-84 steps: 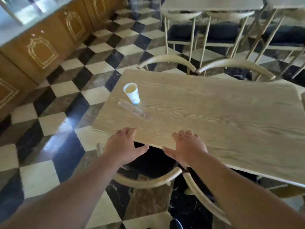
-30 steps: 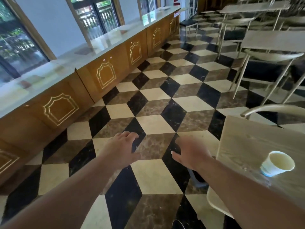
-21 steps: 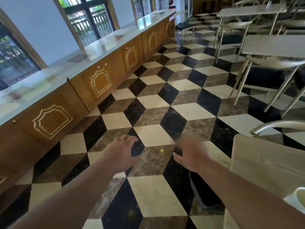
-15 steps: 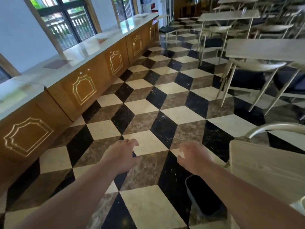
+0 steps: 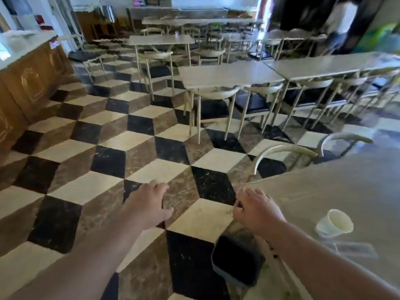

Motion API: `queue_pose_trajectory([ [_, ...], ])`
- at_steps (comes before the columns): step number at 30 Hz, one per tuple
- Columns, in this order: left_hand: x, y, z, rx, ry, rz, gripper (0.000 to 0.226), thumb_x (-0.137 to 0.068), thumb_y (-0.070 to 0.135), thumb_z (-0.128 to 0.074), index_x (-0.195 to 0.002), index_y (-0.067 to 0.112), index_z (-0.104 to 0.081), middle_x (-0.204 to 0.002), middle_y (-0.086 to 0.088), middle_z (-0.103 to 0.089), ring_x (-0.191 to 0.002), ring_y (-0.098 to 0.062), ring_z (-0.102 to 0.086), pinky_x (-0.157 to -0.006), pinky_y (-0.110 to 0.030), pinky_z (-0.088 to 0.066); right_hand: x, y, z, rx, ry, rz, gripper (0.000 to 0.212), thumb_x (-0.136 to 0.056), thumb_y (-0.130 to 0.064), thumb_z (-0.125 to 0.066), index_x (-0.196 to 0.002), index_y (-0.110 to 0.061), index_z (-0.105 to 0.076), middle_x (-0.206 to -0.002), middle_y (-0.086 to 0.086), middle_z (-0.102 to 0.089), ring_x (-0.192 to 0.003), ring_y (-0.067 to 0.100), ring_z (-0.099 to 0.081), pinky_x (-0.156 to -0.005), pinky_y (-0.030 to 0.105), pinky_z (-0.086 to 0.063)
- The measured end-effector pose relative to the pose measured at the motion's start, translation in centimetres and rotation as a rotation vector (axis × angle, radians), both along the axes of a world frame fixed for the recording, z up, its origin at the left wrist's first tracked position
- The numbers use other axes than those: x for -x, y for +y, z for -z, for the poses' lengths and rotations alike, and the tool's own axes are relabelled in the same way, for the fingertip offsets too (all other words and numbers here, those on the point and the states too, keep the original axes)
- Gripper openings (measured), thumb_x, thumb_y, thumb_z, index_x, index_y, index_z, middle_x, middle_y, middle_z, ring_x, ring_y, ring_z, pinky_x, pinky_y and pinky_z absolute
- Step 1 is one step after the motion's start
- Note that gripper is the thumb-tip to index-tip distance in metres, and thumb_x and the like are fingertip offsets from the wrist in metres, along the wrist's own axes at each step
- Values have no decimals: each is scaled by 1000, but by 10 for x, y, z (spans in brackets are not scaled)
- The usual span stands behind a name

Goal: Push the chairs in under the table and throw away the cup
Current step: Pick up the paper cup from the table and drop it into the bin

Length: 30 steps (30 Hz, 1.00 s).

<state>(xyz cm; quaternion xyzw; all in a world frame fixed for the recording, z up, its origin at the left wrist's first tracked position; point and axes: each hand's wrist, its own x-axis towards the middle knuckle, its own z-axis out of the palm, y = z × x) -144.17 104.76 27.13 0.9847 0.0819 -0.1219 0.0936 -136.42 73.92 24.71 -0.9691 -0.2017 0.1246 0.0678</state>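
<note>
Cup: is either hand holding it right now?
No, the cup stands alone on the table, with the right hand near the table's corner and the left hand over the floor.

Floor (image 5: 138, 152): polished stone tiles in cream, brown and black, laid in a cube-illusion pattern, with light glare on the pale tiles. Left side: long brown wooden counter (image 5: 28, 83) with pale outlined panel motifs and a light glossy top. Centre and right: rows of rectangular light-wood dining tables (image 5: 229, 74) on slim pale legs, with curved-back pale wooden chairs with dark seat cushions (image 5: 214, 105) set beneath them. Far end: white wall, a further counter and a metal urn-like vessel (image 5: 107, 13), all blurred. Upper right: dark tall cabinet or machine (image 5: 313, 14), detail unreadable. Daylight enters from the upper left
</note>
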Motion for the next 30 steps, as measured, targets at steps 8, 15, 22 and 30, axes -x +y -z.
queue_pose_trajectory([
  [8,-108,-102,35,13,99,445,84,-93,67,-61,-162,35,-28,-175,4,-15,-156,-23,-27,-120,-43,-38,4,-84,33,68,19,320,43,-101,-57,-47,-129,-26,-57,-125,0,-60,-124,29,-55,-99,43,-47],
  [15,-183,-200,67,-83,212,666,81,-95,63,-59,-164,32,-28,-175,2,-16,-154,-24,-31,-118,-43,-36,-30,-144,96,15,124,523,42,-98,-47,-57,-132,-21,-54,-127,3,-58,-124,32,-54,-97,44,-49],
  [22,-263,-273,127,-110,274,811,81,-96,62,-59,-164,28,-28,-175,-2,-15,-156,-27,-24,-125,-48,-30,-76,-173,160,-75,224,659,44,-96,-44,-57,-133,-20,-53,-128,4,-55,-125,31,-50,-98,45,-46],
  [30,-329,-337,229,-160,298,1099,89,-97,67,-55,-168,32,-15,-178,1,5,-163,-23,1,-132,-51,-3,-116,-197,235,-164,270,874,76,-96,-42,-59,-163,-22,-29,-168,8,-31,-155,33,-24,-123,50,-26],
])
